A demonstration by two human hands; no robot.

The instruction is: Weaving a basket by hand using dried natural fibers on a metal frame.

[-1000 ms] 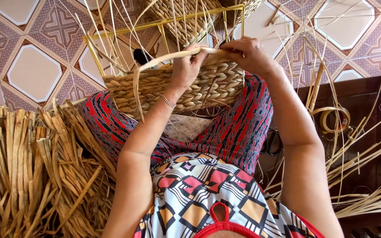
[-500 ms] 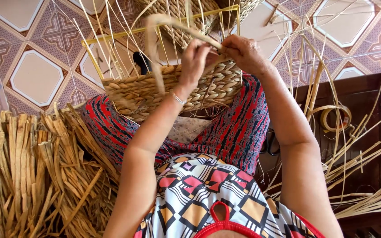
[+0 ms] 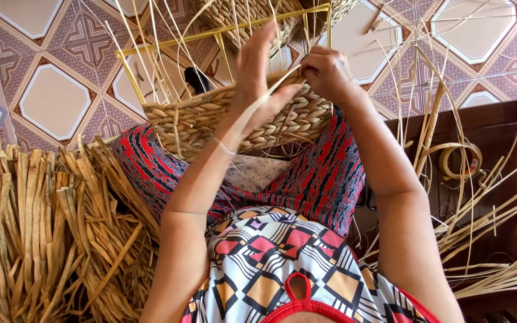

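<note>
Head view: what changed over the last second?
The left hand rose from the basket rim to an open, fingers-up pose, drawing the loose straw strand taut instead of looped. The right hand stayed pinched on the strand at the rim of the woven basket. Basket on lap, yellow frame and straw bundle unchanged.

Home weaving spot, patterned tile floor [image 3: 55, 101], dried reed bundles [image 3: 43, 233], half-woven basket [image 3: 210, 116]
</note>
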